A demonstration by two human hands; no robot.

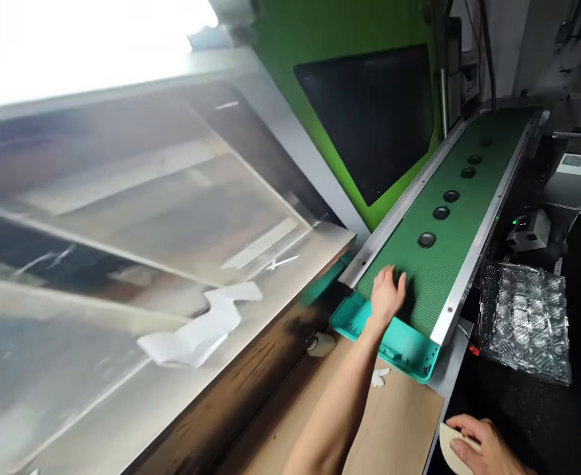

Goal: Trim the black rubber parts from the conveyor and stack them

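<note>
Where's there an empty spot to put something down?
The cardboard has bare room below the teal tray, between the left forearm and the right hand. The conveyor belt is bare between the nearest black disc and the tray, right of the left hand. Crowded spots: the discs farther up, and the tray's dark bits.

Past the left fingers (pixel 402 282), I see a green machine wall (pixel 275 72) with a dark window (pixel 374 119) in it. Strong white light (pixel 72 39) glares far to their upper left, above a metal ledge (pixel 275 280). Well beyond them, rightward, I make out a pale wall (pixel 543 33); nearer on that side, the floor (pixel 511 406) is dark.
</note>
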